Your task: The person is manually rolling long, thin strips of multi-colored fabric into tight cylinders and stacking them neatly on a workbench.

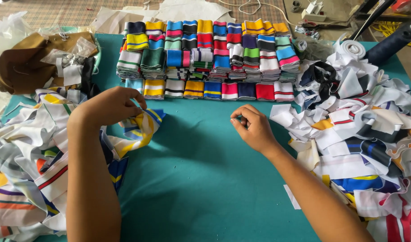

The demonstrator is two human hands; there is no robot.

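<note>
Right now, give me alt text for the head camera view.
The left hand grips a yellow-and-blue striped fabric strip on a teal table; the right hand hovers empty. Folded striped stacks sit behind.

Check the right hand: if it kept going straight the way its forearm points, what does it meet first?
The right hand points up and left over bare teal tabletop. Straight on, it would likely first meet the front row of folded striped bands; the gap before them looks free, though depth is uncertain.
</note>
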